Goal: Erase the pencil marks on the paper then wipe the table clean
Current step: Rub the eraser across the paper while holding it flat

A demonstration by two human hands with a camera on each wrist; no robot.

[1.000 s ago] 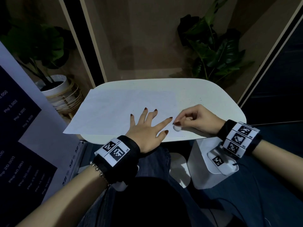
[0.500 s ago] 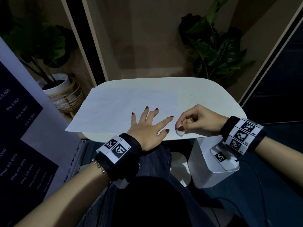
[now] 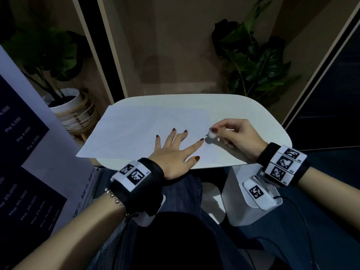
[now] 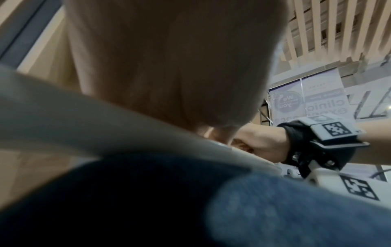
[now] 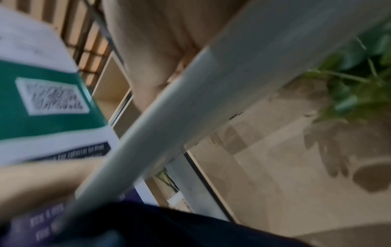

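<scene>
The left hand (image 3: 175, 152) lies flat on the paper (image 3: 136, 129), fingers spread and straight, holding nothing and simply pinning the sheet to the table (image 3: 243, 110). The right hand (image 3: 235, 135) pinches a small white eraser (image 3: 211, 134) between thumb and fingertips, the other fingers curled in.

Half a second ago the eraser sat at about 5 o'clock on the table, close to the near edge and past the left thumb. Now it is farther in, at roughly 3 o'clock from the left hand's fingers, just beside the tip of the index finger and over the right part of the sheet. It looks slightly raised, with a shadow under it, though contact cannot be told for certain. The left hand has not shifted.

This reads as an erasing stroke running away from the body, or a reposition to a fresh patch. Faint grey marks show on the paper near the left hand, too dim to make out clearly, so erasing is probably unfinished. The wiping of the table has likely not started; no cloth is in view.
</scene>
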